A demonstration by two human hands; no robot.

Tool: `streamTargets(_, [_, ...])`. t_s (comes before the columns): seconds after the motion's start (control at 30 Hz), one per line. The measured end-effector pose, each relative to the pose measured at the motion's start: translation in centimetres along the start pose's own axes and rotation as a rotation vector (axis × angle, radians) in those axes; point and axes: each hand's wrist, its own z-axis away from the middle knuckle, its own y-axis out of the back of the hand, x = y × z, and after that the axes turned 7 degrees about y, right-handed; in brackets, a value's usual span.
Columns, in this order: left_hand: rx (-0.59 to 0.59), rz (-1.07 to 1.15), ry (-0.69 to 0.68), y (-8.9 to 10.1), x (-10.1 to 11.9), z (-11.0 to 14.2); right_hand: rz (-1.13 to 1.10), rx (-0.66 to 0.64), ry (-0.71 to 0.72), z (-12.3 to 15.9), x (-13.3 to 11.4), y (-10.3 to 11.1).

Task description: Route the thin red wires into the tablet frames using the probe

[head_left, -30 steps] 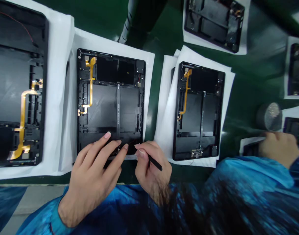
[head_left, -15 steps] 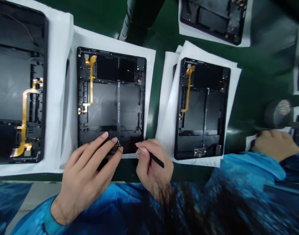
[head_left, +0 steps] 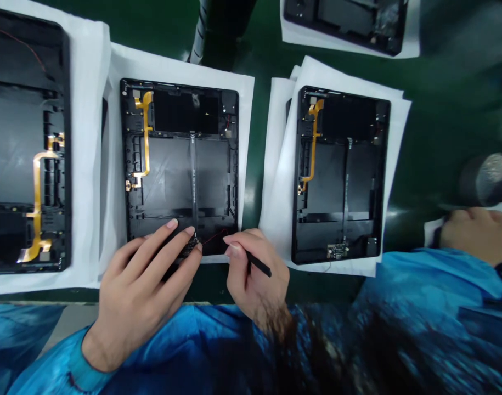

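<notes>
A black tablet-like casing lies in front of me, with an orange flex cable on its left and a grey ribbon cable down its middle. My left hand rests over its near edge, fingers spread. The fingertips touch or hover by a small circuit board, which they partly cover. Between thumb and fingers, my right hand pinches a slim black tool, like tweezers. The pointed end sits near a thin red wire at the casing's near right corner; exact contact cannot be made out.
Similar casings lie on white sheets to the right, left and back right. A dark post stands behind. Another person's hand is at far right, near a blurred round container. The tabletop is green.
The view has shifted slightly, moving the left and middle casings leftward in the picture. Both hands keep nearly the same pose at the casing. The other person's hand appears further right.
</notes>
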Motion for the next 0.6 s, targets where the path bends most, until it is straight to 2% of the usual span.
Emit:
streamTargets(0.17, [0.006, -0.031, -0.013, -0.05, -0.08, 0.08, -0.102, 0.016, -0.017, 0.46, 0.11, 0.27])
streamTargets(0.27, [0.012, -0.026, -0.012, -0.1, -0.09, 0.19, -0.162, -0.031, 0.004, 0.47, -0.01, 0.42])
streamTargets(0.4, [0.013, -0.001, 0.026, -0.26, 0.09, 0.27, -0.16, -0.086, 0.083, 0.17, -0.22, 0.4])
streamTargets(0.6, [0.042, 0.085, 0.051, -0.26, 0.04, 0.4, -0.13, -0.121, 0.081, -0.21, -0.27, 0.32])
